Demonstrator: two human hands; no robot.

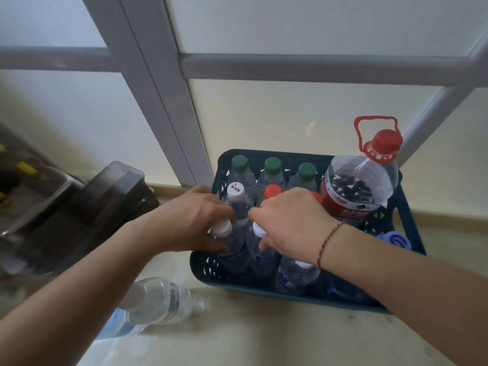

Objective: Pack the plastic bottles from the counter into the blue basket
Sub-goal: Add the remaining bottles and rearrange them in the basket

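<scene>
The blue basket (203,273) stands on the pale counter against the window and holds several upright plastic bottles. Three green-capped bottles (272,170) line its far side. A large jug with a red cap and handle (361,186) fills the far right corner. My left hand (192,217) grips a white-capped bottle (229,239) at the basket's near left. My right hand (293,223) grips the neck of another white-capped bottle (260,247) beside it, partly hiding red-capped bottles (273,191). One clear bottle (158,302) lies on its side on the counter, left of the basket.
A dark translucent container (105,202) and a metal sink edge (31,204) lie to the left. The grey window frame (169,107) rises right behind the basket. A pale blue object (394,240) sits at the basket's right side.
</scene>
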